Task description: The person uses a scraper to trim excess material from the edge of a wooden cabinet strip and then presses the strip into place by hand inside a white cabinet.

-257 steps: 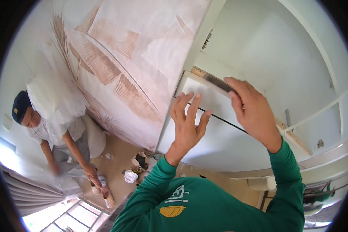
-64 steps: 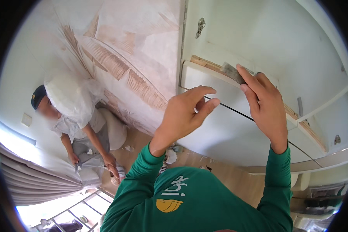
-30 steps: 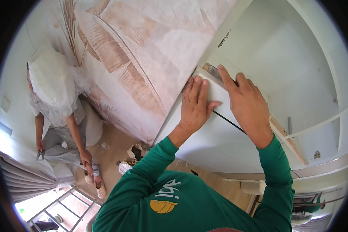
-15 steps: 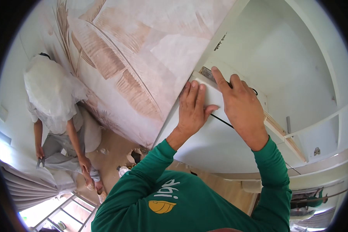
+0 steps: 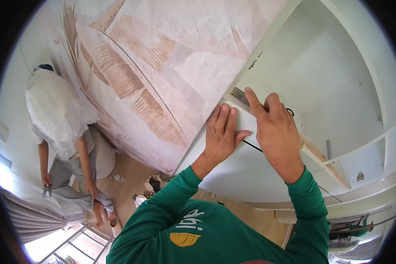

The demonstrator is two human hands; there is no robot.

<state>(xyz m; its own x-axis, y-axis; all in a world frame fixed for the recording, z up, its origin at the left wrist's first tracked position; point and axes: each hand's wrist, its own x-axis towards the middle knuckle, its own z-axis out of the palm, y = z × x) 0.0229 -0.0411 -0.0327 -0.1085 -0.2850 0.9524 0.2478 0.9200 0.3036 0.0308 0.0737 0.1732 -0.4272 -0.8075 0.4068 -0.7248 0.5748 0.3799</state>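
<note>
My left hand (image 5: 221,134) lies spread on the upper edge of a white panel (image 5: 246,169), thumb out to the right. My right hand (image 5: 277,136) is closed around a hand tool, its forefinger stretched forward. A flat, worn metal blade (image 5: 239,94) shows ahead of that fingertip, at the panel's far edge. A black loop (image 5: 290,111) sticks out behind the knuckles; most of the handle is hidden, so I cannot tell the tool's exact kind. Below the right hand, a thin dark line (image 5: 253,146) crosses the panel.
An open white cabinet recess (image 5: 330,83) lies beyond the panel, with a bare wooden strip (image 5: 323,160) at right. A leaf-patterned wall (image 5: 163,57) borders the left. Another person (image 5: 61,119) in a translucent cover stands far left, near a grey curtain (image 5: 35,215).
The whole view has shifted slightly, so the cabinet and both hands sit a little lower. Both hands keep much the same pose. The other person's nearer hand has moved a little.
</note>
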